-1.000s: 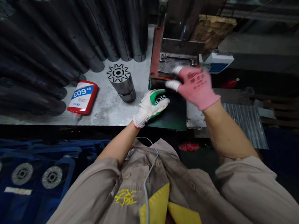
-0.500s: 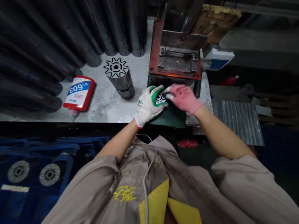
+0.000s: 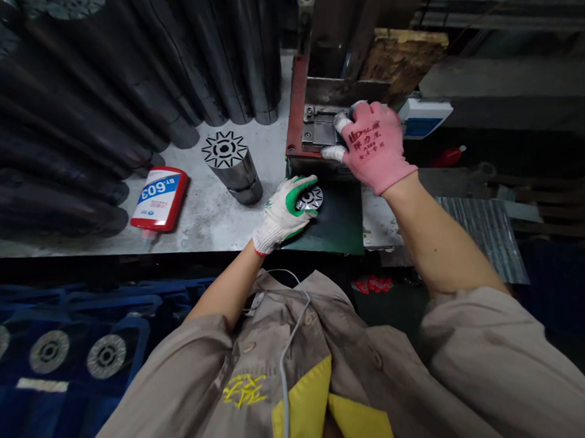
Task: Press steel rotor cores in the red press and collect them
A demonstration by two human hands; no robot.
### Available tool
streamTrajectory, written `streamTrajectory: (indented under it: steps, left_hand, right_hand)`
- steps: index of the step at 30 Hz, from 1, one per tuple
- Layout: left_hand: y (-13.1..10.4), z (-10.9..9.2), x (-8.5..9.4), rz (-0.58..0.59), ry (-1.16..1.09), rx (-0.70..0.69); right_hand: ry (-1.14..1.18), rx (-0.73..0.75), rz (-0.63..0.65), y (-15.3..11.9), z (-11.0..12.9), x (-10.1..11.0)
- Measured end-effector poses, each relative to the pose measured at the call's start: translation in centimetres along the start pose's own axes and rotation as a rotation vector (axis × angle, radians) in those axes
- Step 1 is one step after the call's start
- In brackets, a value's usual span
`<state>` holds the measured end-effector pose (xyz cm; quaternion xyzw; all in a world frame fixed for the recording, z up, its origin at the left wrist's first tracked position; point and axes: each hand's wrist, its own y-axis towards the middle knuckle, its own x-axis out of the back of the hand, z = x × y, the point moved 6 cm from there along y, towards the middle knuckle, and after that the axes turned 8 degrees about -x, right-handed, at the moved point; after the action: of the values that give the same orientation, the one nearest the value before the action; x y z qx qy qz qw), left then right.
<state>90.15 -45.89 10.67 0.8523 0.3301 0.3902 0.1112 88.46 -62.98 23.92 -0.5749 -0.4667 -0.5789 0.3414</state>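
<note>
My bare left forearm slants up from the lower left toward the middle of the frame, where my gloved left hand has its thumb and fingers curved into a C opening rightward. My right forearm, also bare, rises from the lower right; my pink-gloved right hand is higher, right of centre, back upward, fingers bent and partly hidden.

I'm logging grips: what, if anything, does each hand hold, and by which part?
The left hand holds the slotted disc around its outer edge. Whether the right hand, over the fixture, holds anything cannot be told.
</note>
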Motion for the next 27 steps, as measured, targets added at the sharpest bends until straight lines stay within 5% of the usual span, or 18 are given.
streamTrajectory:
  steps: [3, 11, 15, 18, 20, 24, 27]
  left_hand:
    - [0.1, -0.1, -0.2, 0.008, 0.012, 0.008]
    - [0.5, -0.2, -1.6, -0.003, 0.147, 0.060]
    - [0.6, -0.3, -1.3, 0.026, 0.130, 0.036]
    - [0.9, -0.2, -1.1, 0.025, 0.109, 0.040]
    - [1.1, -0.3, -1.1, -0.007, 0.059, 0.050]
    - [1.3, -0.2, -0.9, -0.151, -0.002, 0.168]
    - [1.2, -0.5, -1.0, -0.174, 0.037, 0.193]
  right_hand:
    - [0.068, 0.016, 0.008, -1.1, 0.0, -0.3]
    - [0.034, 0.201, 0.402, -8.1, 4.9, -4.7]
    - [-0.089, 0.237, 0.484, -8.4, 7.2, -5.4]
    - [-0.083, 0.284, 0.538, -7.8, 6.8, -4.2]
    - [-0.026, 0.248, 0.457, -6.5, 5.2, -2.8]
    - [0.019, -0.001, 0.058, -2.5, 0.9, 0.4]
    - [-0.024, -0.071, 0.003, -0.6, -0.3, 0.3]
